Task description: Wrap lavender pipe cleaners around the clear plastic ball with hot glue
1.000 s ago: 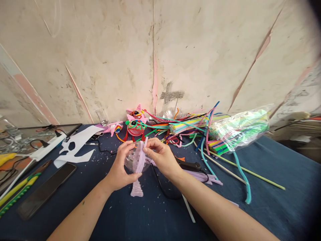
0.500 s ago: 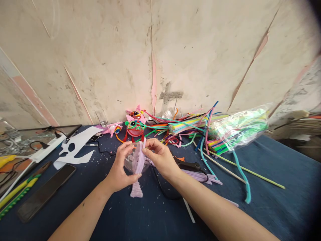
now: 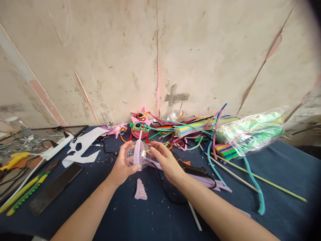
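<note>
1. The clear ball (image 3: 145,154), with a lilac strip (image 3: 137,153) across it, is between the hands over the blue cloth (image 3: 105,214).
2. The left hand (image 3: 122,167) grips it in a C shape, fingers above, thumb below.
3. The right hand (image 3: 167,164) is loosely open at its right side, fingers angled inward; contact is unclear.
4. The ridged lilac piece (image 3: 140,190) lies nearer the person.
5. Beyond, the wall (image 3: 112,50) bears a grey cross-shaped mark (image 3: 173,97).

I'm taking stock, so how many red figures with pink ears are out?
2. The front figure sits near the far edge of the blue cloth; the rear figure is partly hidden behind it. Others may be hidden.
</note>
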### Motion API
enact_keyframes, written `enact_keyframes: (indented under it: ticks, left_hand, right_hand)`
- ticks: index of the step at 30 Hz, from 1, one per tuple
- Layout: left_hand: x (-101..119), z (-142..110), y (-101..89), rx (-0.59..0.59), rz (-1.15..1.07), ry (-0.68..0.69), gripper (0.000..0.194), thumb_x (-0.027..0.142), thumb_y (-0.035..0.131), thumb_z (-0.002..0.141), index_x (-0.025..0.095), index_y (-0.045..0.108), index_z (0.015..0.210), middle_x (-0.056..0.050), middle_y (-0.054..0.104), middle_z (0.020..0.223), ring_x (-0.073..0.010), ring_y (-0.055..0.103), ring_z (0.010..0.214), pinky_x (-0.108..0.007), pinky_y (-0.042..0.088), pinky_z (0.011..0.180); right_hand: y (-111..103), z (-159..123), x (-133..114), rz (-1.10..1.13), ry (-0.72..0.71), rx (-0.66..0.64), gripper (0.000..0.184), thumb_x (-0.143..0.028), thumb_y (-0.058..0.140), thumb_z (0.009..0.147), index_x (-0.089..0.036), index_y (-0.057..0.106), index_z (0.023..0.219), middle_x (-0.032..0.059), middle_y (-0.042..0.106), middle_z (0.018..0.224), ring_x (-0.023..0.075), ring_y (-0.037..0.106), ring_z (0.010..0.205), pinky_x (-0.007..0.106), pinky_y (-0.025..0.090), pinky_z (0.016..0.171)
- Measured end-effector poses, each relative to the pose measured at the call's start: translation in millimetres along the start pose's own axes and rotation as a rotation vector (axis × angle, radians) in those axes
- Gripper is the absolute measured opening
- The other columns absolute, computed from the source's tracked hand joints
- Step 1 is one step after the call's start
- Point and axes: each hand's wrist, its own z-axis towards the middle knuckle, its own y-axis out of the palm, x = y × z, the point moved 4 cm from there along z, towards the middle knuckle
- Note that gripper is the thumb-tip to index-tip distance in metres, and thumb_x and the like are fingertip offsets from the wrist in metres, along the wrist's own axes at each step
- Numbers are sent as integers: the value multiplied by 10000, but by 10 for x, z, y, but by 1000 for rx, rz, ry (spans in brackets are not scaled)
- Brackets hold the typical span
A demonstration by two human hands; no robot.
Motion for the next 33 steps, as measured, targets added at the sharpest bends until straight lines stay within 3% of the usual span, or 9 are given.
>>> enact_keyframes:
  ticks: [6, 12, 17, 21, 24, 27, 29, 31, 33]
  left_hand:
    - [5, -33, 6, -22, 207, 47, 774, 211, 760, 639, 300, 376, 1304, -95, 379, 1374, -328, 337, 1347, -479, 409, 1035]
    - [36, -70, 26, -70, 406, 205, 775, 165, 750, 639, 299, 408, 1321, -97, 285, 1447, -340, 316, 1369, -490, 397, 1058]
    - [10, -39, 13, -55, 234, 90, 774, 201, 771, 629, 295, 420, 1312, -98, 382, 1410, -339, 334, 1360, -488, 406, 1045]
    - [-20, 4, -8, 23, -55, -58, 750, 224, 784, 620, 307, 436, 1278, -81, 436, 1387, -327, 357, 1344, -470, 439, 1002]
    - [-11, 28, -35, 103, -175, -119, 690, 232, 793, 604, 296, 486, 1219, -61, 466, 1364, -310, 365, 1331, -449, 437, 998]
    - [0, 35, -42, 124, -278, -177, 633, 242, 788, 609, 285, 515, 1178, -57, 506, 1313, -299, 441, 1258, -451, 467, 944]
    - [0, 34, -38, 119, -338, -219, 592, 244, 778, 627, 278, 525, 1161, -55, 542, 1252, -288, 504, 1184, -452, 489, 898]
    - [-6, 33, -28, 100, -374, -254, 560, 243, 767, 647, 266, 534, 1156, -56, 582, 1191, -280, 553, 1120, -447, 494, 874]
    - [-12, 35, -15, 80, -386, -275, 541, 241, 759, 664, 255, 544, 1160, -59, 615, 1156, -276, 586, 1077, -433, 491, 867]
  right_hand:
    - [98, -64, 26, -17, 65, -121, 562, -357, 751, 639, -233, 572, 1157, 86, 590, 1239, 252, 547, 1144, 396, 452, 936]
    - [97, -63, 2, -37, 30, -138, 592, -384, 773, 622, -220, 572, 1154, 88, 606, 1197, 250, 565, 1077, 398, 456, 905]
    - [76, -56, 38, 81, 120, -87, 480, -511, 688, 706, -222, 616, 1083, 79, 623, 1165, 233, 581, 1042, 348, 461, 818]
    - [-55, 20, 112, 84, 102, 103, 322, -469, 683, 682, -211, 664, 874, 38, 675, 916, 205, 598, 878, 320, 439, 729]
    - [-147, 78, 122, 54, 8, 188, 209, -399, 680, 643, -203, 612, 666, -29, 568, 619, 137, 502, 621, 289, 399, 638]
    - [-158, 81, 108, -9, -20, 167, 212, -408, 659, 685, -204, 612, 716, -60, 481, 544, 125, 445, 552, 285, 386, 591]
    - [-118, 55, 95, -75, -37, 99, 282, -435, 676, 702, -200, 631, 852, -30, 560, 649, 152, 530, 650, 302, 437, 646]
    - [-53, 19, 98, -154, -59, -3, 433, -452, 720, 676, -203, 621, 1016, 40, 648, 909, 207, 600, 880, 336, 481, 741]
    - [16, -20, 121, -224, -73, -114, 606, -444, 754, 643, -217, 571, 1174, 97, 610, 1184, 259, 566, 1100, 375, 495, 821]
